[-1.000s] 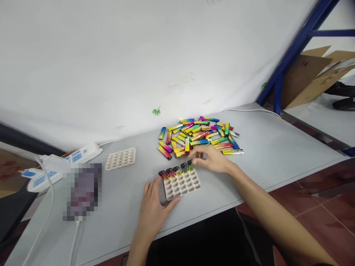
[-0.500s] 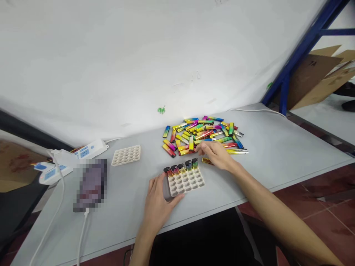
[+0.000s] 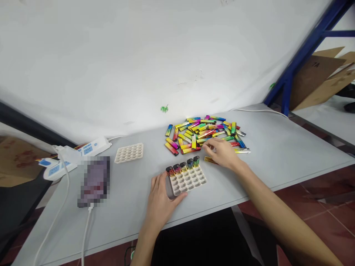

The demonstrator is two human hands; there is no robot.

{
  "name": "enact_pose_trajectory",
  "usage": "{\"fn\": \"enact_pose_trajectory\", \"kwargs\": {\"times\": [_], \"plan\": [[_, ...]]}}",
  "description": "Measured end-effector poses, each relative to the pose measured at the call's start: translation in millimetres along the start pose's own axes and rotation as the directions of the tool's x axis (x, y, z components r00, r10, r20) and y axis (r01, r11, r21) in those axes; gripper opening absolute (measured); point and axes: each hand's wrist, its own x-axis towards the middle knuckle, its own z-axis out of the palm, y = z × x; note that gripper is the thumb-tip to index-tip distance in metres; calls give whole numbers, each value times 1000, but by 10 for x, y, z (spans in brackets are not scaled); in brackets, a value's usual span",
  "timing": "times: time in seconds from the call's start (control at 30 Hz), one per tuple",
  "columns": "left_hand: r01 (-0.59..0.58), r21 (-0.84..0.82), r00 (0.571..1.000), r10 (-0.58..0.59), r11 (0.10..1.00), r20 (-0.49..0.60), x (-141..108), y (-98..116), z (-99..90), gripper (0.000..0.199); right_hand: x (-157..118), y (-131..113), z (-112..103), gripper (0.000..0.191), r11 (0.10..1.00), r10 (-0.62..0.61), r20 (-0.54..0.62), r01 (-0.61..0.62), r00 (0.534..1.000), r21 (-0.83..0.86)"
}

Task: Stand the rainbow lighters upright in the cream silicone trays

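Note:
A pale tray point(image 3: 190, 181) with rows of oval holes lies near the table's front edge. Several lighters point(image 3: 183, 167) with black tops stand upright in its far row. My left hand point(image 3: 161, 203) grips the tray, fingers along its left side and thumb at the near left corner. Behind the tray, shiny multicoloured lighters point(image 3: 200, 133) lie in a loose pile. My right hand point(image 3: 220, 151) is at the pile's near edge with its fingers curled in a pinch; what is between the fingertips is hidden. Just below them lies a gold lighter point(image 3: 210, 160).
A second pale tray point(image 3: 129, 153) sits to the left. Beyond it are a white power strip point(image 3: 95, 147), a blurred-out dark device point(image 3: 95, 181) and its white cable point(image 3: 86, 229). A wall point(image 3: 133, 74) rises behind the table, and a blue metal frame point(image 3: 285, 92) stands at the right.
The whole view has shifted slightly to the right. My right hand has moved a little to the right at the pile's near edge. My left hand stays on the tray.

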Motion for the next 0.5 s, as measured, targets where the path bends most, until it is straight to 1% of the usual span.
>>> {"fn": "enact_pose_trajectory", "kwargs": {"times": [0.07,0.13,0.2,0.23,0.3,0.37,0.43,0.5], "plan": [[-6,-4,1000,6,1000,-2,-4,-3,-3,78,-89,36,-30,24,997,-31,-9,30,999,-73],[-5,-7,1000,5,1000,3,-2,-3,-7,78,-216,74,-52,22,987,-82,27,85,996,-135],[-6,-9,1000,6,1000,0,3,-1,-8,77,-365,113,-58,19,982,-109,64,118,992,-146],[-12,-10,1000,12,1000,-4,5,0,-6,77,-439,133,-54,18,985,-102,72,111,992,-131],[-31,-10,999,31,999,-13,6,3,-1,75,-563,168,-39,17,998,-40,63,43,997,-47],[-44,-4,999,44,999,-13,8,8,0,74,-629,186,-24,20,994,59,29,-62,998,96],[-45,0,999,45,999,1,20,19,-11,73,-621,174,-18,25,956,161,-34,-147,986,255],[-45,0,998,45,999,33,58,32,-40,72,-545,131,-25,30,893,244,-87,-189,966,408]]}}
